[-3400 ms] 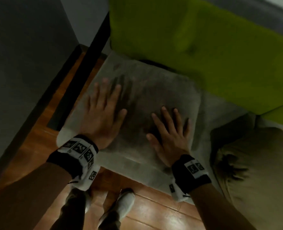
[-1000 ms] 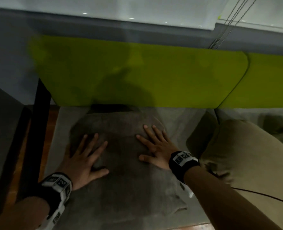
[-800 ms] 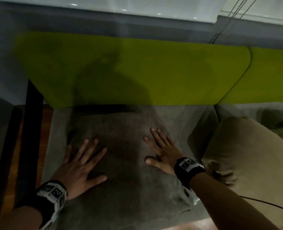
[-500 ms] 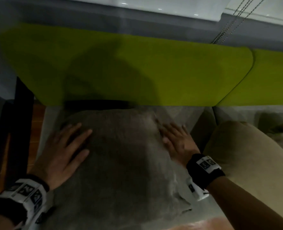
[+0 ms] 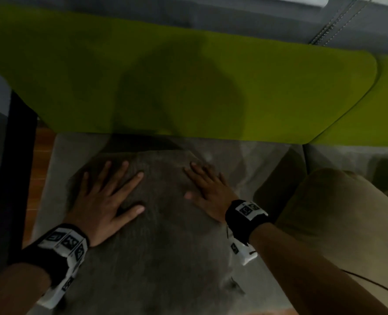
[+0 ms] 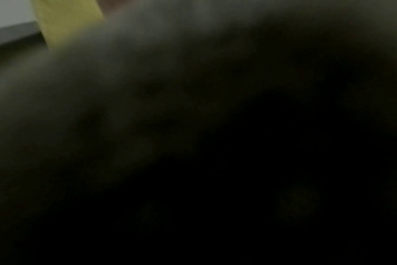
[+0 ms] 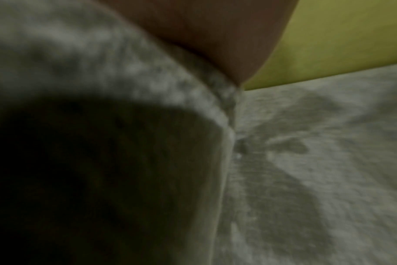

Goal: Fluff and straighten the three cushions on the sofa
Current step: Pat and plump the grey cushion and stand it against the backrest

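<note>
A grey plush cushion (image 5: 161,242) lies flat on the grey sofa seat (image 5: 252,160), in front of the lime-green backrest (image 5: 279,92). My left hand (image 5: 102,201) presses flat on its upper left part, fingers straight and spread. My right hand (image 5: 206,189) presses flat on its upper right part, fingers straight. A beige cushion (image 5: 338,219) sits to the right on the seat. In the right wrist view the grey cushion's edge (image 7: 147,80) bulges next to the seat fabric (image 7: 317,161), with part of my hand (image 7: 211,32) above. The left wrist view is almost black; only a strip of green backrest (image 6: 66,21) shows.
A black frame post (image 5: 18,167) stands at the sofa's left end, with wooden floor (image 5: 40,178) beside it. A second green backrest panel (image 5: 374,114) continues to the right. Blind cords (image 5: 329,26) hang against the grey wall behind the sofa.
Half a second ago my hands were at the cushion's left and right sides; now both lie flat on its top again, closer together. The cushion looks flatter.
</note>
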Motion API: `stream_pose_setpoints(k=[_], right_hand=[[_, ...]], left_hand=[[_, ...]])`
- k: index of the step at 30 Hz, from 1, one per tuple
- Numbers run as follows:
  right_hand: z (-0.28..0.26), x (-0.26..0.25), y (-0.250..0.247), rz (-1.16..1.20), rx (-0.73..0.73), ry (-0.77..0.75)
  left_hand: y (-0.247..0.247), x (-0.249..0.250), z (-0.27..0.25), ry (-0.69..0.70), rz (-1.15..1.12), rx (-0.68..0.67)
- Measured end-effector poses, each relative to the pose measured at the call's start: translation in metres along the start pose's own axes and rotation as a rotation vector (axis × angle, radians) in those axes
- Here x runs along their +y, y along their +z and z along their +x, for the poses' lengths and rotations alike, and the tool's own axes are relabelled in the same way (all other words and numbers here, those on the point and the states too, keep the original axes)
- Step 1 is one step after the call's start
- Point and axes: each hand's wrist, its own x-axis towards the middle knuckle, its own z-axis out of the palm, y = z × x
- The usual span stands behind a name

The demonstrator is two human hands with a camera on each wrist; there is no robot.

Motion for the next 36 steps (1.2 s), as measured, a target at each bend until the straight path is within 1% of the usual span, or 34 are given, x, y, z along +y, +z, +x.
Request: stream_pose_setpoints(k=[1,3,4,5,6,7,8,9,10,11,12,13,14,15,16,17,18,19,20,21,22,23,24,25,26,28,29,31,32,33,34,36], right_hand=[[0.001,0.008,-0.006,0.05,0.002,0.052],[-0.001,0.029,-0.023,0.062,0.009,0.162],[-0.003,0.039,-0.032,0.106,0.045,0.229],[-0.005,0.044,-0.041,0.204,0.111,0.289],[-0.006,0.046,-0.047,0.319,0.203,0.317],[-0.005,0.047,-0.049,0.465,0.287,0.28],[-0.002,0.05,-0.051,0.611,0.33,0.23],[-0.001,0.047,-0.054,0.76,0.298,0.206],[-0.001,0.042,-0.058,0.871,0.202,0.188],[-0.002,0.035,-0.063,0.866,0.092,0.194],[-0.003,0.029,-0.068,0.755,-0.018,0.185],[-0.003,0.025,-0.073,0.574,-0.119,0.16],[-0.001,0.022,-0.076,0.386,-0.18,0.123],[0.001,0.018,-0.081,0.226,-0.2,0.089],[0.002,0.014,-0.085,0.171,-0.202,0.066],[0.001,0.009,-0.088,0.203,-0.189,0.039],[0.001,0.007,-0.09,0.243,-0.187,0.0],[0.0,0.004,-0.091,0.27,-0.185,-0.061],[-0.003,0.003,-0.09,0.262,-0.205,-0.104],[-0.004,0.001,-0.09,0.252,-0.239,-0.125],[-0.004,0.0,-0.089,0.232,-0.274,-0.118],[-0.003,0.002,-0.088,0.213,-0.308,-0.095],[-0.002,0.005,-0.088,0.203,-0.33,-0.065],[-0.004,0.007,-0.089,0.219,-0.329,-0.045],[-0.007,0.006,-0.09,0.27,-0.312,-0.041],[-0.013,0.006,-0.091,0.459,-0.199,-0.071],[-0.015,0.006,-0.091,0.577,-0.147,-0.087],[-0.023,0.003,-0.09,0.798,-0.145,-0.093],[-0.025,0.005,-0.088,0.818,-0.173,-0.072],[-0.026,0.01,-0.087,0.801,-0.211,-0.048],[-0.027,0.014,-0.085,0.728,-0.24,-0.04],[-0.03,0.008,-0.089,0.483,-0.276,-0.042]], left_hand=[[0.001,0.001,0.0,0.01,-0.008,-0.005],[0.002,-0.004,-0.006,0.041,-0.021,-0.02],[0.004,-0.009,-0.011,0.054,-0.032,-0.022],[0.005,-0.013,-0.018,0.069,-0.049,-0.018],[0.007,-0.016,-0.023,0.089,-0.063,-0.011],[0.009,-0.017,-0.029,0.114,-0.072,0.0],[0.011,-0.016,-0.032,0.124,-0.082,0.018],[0.012,-0.015,-0.034,0.131,-0.095,0.034],[0.011,-0.013,-0.035,0.135,-0.099,0.052],[0.009,-0.012,-0.036,0.148,-0.1,0.073],[0.006,-0.009,-0.036,0.154,-0.109,0.092],[0.006,-0.008,-0.037,0.17,-0.138,0.133],[0.004,-0.008,-0.037,0.158,-0.211,0.16],[-0.003,-0.004,-0.039,0.11,-0.317,0.216],[-0.004,-0.012,-0.039,0.014,-0.419,0.261],[-0.006,-0.02,-0.041,-0.086,-0.472,0.34],[-0.005,-0.038,-0.042,-0.201,-0.46,0.406],[-0.002,-0.06,-0.042,-0.324,-0.438,0.405],[0.008,-0.088,-0.043,-0.428,-0.458,0.38],[0.013,-0.104,-0.047,-0.473,-0.494,0.339],[0.013,-0.112,-0.049,-0.491,-0.551,0.352],[0.0,-0.102,-0.05,-0.508,-0.651,0.376],[-0.018,-0.082,-0.048,-0.538,-0.797,0.367],[-0.035,-0.061,-0.044,-0.537,-0.861,0.335],[-0.043,-0.053,-0.04,-0.564,-0.942,0.286],[-0.054,-0.045,-0.037,-0.532,-0.979,0.204],[-0.054,-0.049,-0.035,-0.502,-0.968,0.172],[-0.059,-0.054,-0.036,-0.453,-0.971,0.107],[-0.063,-0.055,-0.037,-0.432,-0.959,0.082],[-0.065,-0.057,-0.038,-0.406,-0.937,0.033],[-0.07,-0.057,-0.04,-0.396,-0.91,-0.019],[-0.073,-0.06,-0.039,-0.353,-0.784,-0.118]])
